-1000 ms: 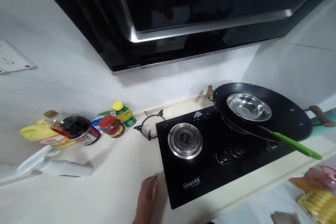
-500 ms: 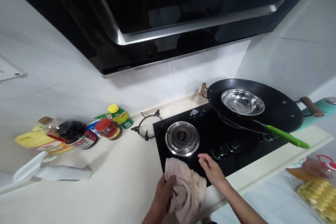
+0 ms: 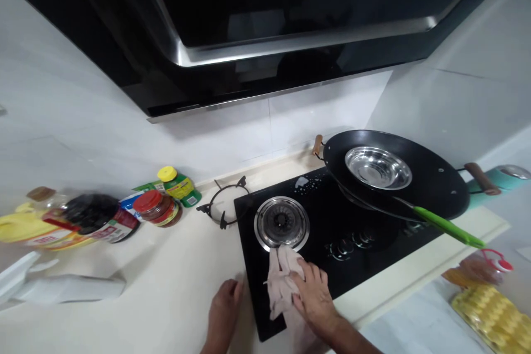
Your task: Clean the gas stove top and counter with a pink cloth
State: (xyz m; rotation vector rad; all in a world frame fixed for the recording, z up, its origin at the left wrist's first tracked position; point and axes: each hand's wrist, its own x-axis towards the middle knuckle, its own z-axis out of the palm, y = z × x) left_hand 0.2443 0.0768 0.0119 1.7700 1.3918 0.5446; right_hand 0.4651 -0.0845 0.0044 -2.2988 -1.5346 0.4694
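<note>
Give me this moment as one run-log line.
right hand: on cloth, over cooktop; left hand: beside cooktop, no object visible; pot stand: off burner; wok: on cooktop, holding steel bowl

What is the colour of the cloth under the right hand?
The cloth is pale pinkish beige; it shows best in the current head view.

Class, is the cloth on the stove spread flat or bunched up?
Bunched up: the cloth shows creases and an uneven edge, with the right hand on it.
</note>
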